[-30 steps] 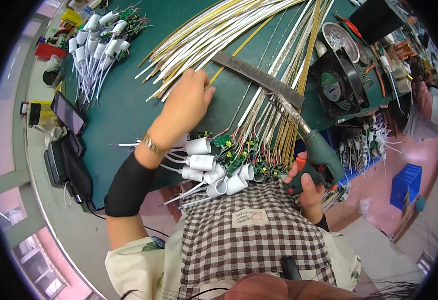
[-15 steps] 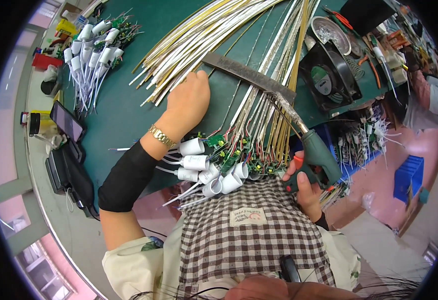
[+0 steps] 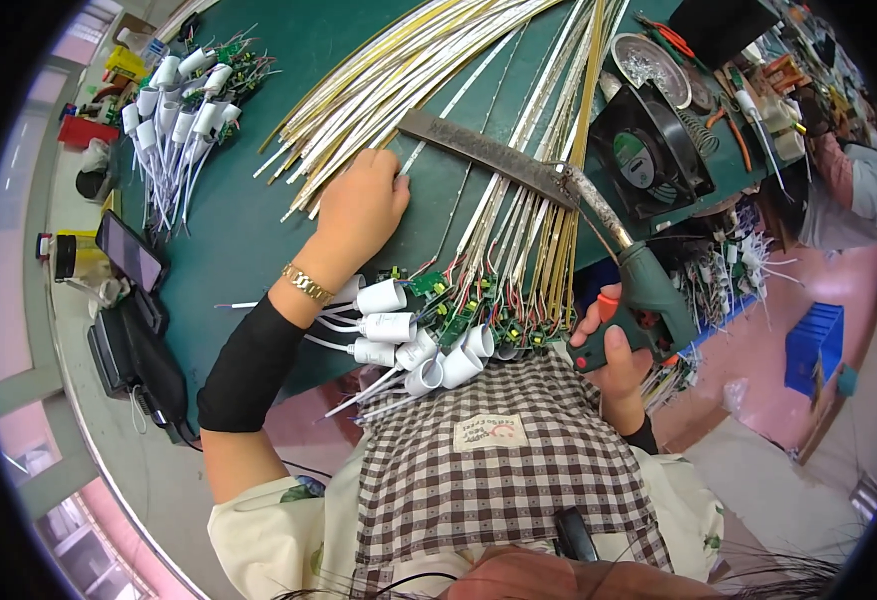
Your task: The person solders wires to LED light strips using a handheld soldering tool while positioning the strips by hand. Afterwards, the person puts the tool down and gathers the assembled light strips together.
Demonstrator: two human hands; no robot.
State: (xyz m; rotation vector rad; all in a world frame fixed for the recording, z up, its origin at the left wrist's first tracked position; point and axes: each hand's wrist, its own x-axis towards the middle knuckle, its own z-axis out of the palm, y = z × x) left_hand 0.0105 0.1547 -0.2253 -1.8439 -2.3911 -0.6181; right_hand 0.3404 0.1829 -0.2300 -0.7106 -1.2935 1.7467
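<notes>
My left hand (image 3: 361,203) is closed in a pinch on the end of a thin white LED strip (image 3: 455,103), beside the left end of a dark flat metal bar (image 3: 488,155). That bar lies across several strips wired to small green circuit boards (image 3: 455,308). White lamp caps (image 3: 388,327) with white wires hang at the table's near edge. In my right hand (image 3: 613,355) is a green soldering gun (image 3: 651,295), held by its grip with a finger at the orange trigger. Its metal barrel points up-left, and the tip is at the bar's right end.
Loose strips (image 3: 378,110) fan over the table's far side. At the left are another bundle of caps and boards (image 3: 183,120) and a phone (image 3: 133,250). A black fan (image 3: 648,150), a metal dish (image 3: 648,65) and tools stand right. Another person's sleeve (image 3: 863,190) shows far right.
My left hand has shifted slightly left and down, and a white strip now runs from its fingers. The soldering gun has moved a little right; the bar's right end sits slightly lower and further left.
</notes>
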